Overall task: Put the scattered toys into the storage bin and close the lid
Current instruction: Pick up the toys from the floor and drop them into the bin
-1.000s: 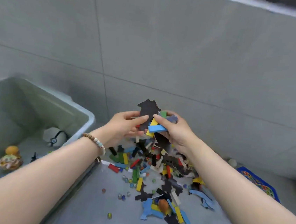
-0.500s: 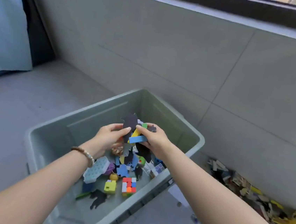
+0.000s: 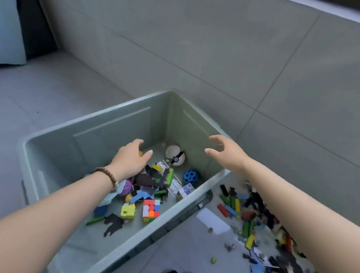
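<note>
The grey-green storage bin (image 3: 114, 118) stands open on the floor, with no lid on it. Inside lie many toys: a heap of black and coloured puzzle pieces (image 3: 149, 182), a colour cube (image 3: 151, 208), a yellow block (image 3: 128, 211), a white ball (image 3: 175, 156) and a blue holed ball (image 3: 190, 176). My left hand (image 3: 131, 159) hovers over the heap, fingers relaxed and holding nothing. My right hand (image 3: 226, 151) is spread above the bin's right rim, also holding nothing. A pile of scattered blocks and puzzle pieces (image 3: 253, 215) lies on the floor right of the bin.
A tiled wall (image 3: 228, 52) runs close behind the bin and the pile. Small marbles (image 3: 213, 260) are strewn on the floor by the bin's near corner. A pale curtain (image 3: 2, 17) hangs at the far left. Open floor lies left of the bin.
Both hands carried a handful of pieces from the floor pile over the bin. They have let go, and the pieces now lie in the bin. The hands have moved apart.
</note>
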Action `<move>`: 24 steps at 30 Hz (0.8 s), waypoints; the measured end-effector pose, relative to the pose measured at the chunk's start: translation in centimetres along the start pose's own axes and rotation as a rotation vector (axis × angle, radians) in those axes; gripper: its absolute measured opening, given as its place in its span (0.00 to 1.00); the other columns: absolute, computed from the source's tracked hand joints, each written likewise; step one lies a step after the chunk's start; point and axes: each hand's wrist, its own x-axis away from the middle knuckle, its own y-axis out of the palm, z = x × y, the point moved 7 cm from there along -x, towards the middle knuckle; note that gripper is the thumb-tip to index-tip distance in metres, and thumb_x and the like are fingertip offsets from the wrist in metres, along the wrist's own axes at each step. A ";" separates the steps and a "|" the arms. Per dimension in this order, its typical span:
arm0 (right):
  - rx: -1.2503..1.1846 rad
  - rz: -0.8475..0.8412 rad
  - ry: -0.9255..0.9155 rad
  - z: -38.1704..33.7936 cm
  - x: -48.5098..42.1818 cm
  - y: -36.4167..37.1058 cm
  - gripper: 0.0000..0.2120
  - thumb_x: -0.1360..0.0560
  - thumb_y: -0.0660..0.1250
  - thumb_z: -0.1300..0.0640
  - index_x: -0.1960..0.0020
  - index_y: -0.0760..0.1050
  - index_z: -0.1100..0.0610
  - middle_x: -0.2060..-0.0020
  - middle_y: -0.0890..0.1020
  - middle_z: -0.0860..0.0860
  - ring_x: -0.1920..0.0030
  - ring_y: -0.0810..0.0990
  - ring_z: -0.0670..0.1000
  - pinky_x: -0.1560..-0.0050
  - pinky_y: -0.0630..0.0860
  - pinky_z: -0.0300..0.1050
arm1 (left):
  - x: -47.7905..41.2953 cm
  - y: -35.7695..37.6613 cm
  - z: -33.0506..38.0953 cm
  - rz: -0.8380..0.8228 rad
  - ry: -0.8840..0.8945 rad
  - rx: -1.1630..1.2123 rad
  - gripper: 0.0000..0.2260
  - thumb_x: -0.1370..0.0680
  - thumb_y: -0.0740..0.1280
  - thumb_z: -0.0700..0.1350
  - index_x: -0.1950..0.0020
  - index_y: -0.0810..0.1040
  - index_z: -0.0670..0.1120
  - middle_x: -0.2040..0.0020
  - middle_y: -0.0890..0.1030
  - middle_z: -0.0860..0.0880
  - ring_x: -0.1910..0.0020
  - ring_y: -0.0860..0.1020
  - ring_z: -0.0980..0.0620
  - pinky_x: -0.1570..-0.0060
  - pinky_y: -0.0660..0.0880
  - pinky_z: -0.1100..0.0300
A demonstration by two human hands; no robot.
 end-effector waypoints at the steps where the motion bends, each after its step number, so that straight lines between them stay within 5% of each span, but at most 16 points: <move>1: 0.013 0.035 -0.007 0.7 0.7 -1.8 0.24 0.22 0.63 0.50 0.28 0.64 0.52 0.29 0.67 0.49 0.29 0.66 0.50 0.32 0.63 0.45 | 0.2 0.4 2.5 0.011 0.077 -0.051 0.25 0.21 0.60 0.54 0.27 0.62 0.45 0.31 0.72 0.44 0.33 0.69 0.43 0.36 0.69 0.51; 7: -0.001 0.243 0.087 9.5 6.2 -10.6 0.23 0.23 0.64 0.51 0.30 0.66 0.51 0.30 0.68 0.48 0.29 0.66 0.50 0.32 0.63 0.46 | 3.2 5.6 17.4 0.067 0.468 -0.185 0.24 0.20 0.58 0.54 0.27 0.63 0.45 0.29 0.67 0.47 0.28 0.62 0.47 0.33 0.63 0.52; 13: -0.100 0.204 0.280 21.8 12.1 -10.4 0.25 0.25 0.67 0.50 0.30 0.66 0.53 0.30 0.69 0.50 0.31 0.68 0.52 0.34 0.65 0.47 | 6.5 16.4 24.5 -0.073 0.738 -0.262 0.23 0.20 0.59 0.53 0.27 0.64 0.46 0.29 0.67 0.49 0.28 0.61 0.51 0.31 0.59 0.58; 24: -0.302 0.001 0.478 37.8 17.6 4.3 0.24 0.28 0.72 0.52 0.34 0.72 0.55 0.35 0.73 0.51 0.34 0.72 0.53 0.36 0.69 0.45 | 5.3 35.5 12.9 -0.600 0.523 -0.689 0.29 0.24 0.65 0.56 0.26 0.60 0.50 0.26 0.62 0.49 0.30 0.64 0.48 0.36 0.69 0.52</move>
